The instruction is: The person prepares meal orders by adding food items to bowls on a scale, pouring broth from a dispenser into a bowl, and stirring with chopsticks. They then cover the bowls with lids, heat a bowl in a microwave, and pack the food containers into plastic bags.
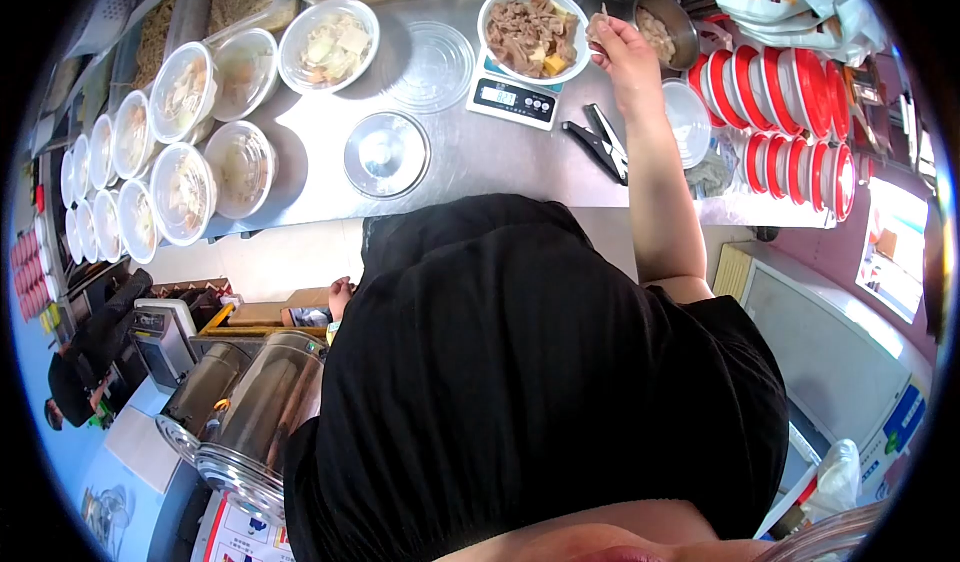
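- Meat piece: pinched in your right hand, beside food bowl; likely light, soft, slippery, tearable. Suggested hold: thickest part, fingertips.
- Below-left of grip: scale, lit digits uncertain, button lettering illegible.
- Right of grip: metal bowl.
- Left hand: far below-left; closure can't tell.

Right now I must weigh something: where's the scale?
In the head view, the scale sits top, right of centre, under the meat bowl, near the right hand.
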### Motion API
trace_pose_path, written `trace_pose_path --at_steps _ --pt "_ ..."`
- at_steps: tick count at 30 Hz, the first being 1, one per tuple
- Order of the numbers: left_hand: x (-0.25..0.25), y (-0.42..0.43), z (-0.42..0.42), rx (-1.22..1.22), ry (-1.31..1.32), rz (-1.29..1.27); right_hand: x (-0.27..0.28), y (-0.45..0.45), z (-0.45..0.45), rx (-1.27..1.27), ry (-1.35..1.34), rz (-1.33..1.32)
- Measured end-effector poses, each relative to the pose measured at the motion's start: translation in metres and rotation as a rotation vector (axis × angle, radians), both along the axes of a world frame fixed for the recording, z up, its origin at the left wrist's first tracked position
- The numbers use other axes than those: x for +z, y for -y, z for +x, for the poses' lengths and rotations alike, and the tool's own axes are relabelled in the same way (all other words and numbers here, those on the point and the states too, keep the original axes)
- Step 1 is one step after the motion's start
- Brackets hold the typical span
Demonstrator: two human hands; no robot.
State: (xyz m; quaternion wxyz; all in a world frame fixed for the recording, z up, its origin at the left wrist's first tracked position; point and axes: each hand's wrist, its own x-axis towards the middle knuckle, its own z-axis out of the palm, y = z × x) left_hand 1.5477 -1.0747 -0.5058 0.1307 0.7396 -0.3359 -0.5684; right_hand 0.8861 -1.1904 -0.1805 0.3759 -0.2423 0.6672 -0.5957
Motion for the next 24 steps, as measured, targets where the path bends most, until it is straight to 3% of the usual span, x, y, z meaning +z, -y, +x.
trace_pose_path --at_steps 16,18,19,21,22,24 --pt "-0.001 -0.007 -0.001 0.002 -0.023 -0.027 -0.003 0.023 0.024 0.104 -0.051 -0.063" --pt "0.005 -0.008 -0.005 0.026 -0.029 -0.042 0.005 0.02 0.024 0.052 0.202 -0.079" --pt "0.009 -0.009 -0.008 0.047 -0.033 -0.056 0.005 0.019 0.022 0.053 0.202 -0.077" --pt "0.015 -0.009 -0.011 0.068 -0.023 -0.056 0.004 0.016 0.012 0.014 0.579 -0.162" --pt "0.018 -0.007 -0.012 0.088 -0.015 -0.059 0.003 0.016 0.007 0.014 0.579 -0.162" --pt "0.021 -0.003 -0.012 0.125 -0.061 -0.035 0.004 0.014 0.002 0.016 0.871 -0.212"
